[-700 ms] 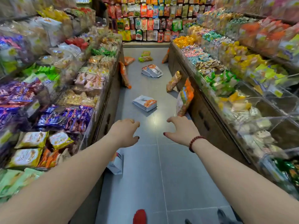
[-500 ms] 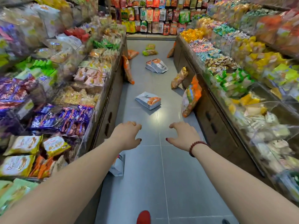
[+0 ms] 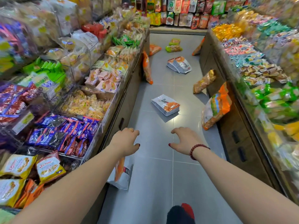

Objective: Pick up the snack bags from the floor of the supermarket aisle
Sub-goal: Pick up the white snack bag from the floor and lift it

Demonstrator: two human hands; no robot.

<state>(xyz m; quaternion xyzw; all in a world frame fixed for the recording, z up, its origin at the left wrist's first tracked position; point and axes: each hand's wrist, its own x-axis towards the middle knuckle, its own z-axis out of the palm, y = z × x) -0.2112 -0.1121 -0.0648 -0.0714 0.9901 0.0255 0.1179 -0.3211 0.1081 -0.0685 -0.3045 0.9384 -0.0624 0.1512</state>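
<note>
Snack bags lie scattered along the grey tiled aisle floor. Nearest, a white-and-orange bag (image 3: 122,174) leans against the left shelf base, partly behind my left arm. A white bag with an orange corner (image 3: 165,104) lies flat mid-aisle. A large orange-green bag (image 3: 216,105) and a golden bag (image 3: 204,81) lean on the right cabinet. Farther off are a white pair (image 3: 179,64), a tall orange bag (image 3: 146,68) and several small ones. My left hand (image 3: 124,140) and my right hand (image 3: 184,140) reach forward above the floor, fingers loosely curled, holding nothing.
Packed snack shelves (image 3: 68,94) line the left side and clear bins of sweets (image 3: 267,88) top the right cabinet (image 3: 239,143). A wall of hanging packets (image 3: 178,12) closes the aisle's far end. My foot (image 3: 181,214) shows at the bottom edge.
The view has moved forward along the aisle, so the bags look nearer. Both hands stay stretched out in front, empty, in the same pose.
</note>
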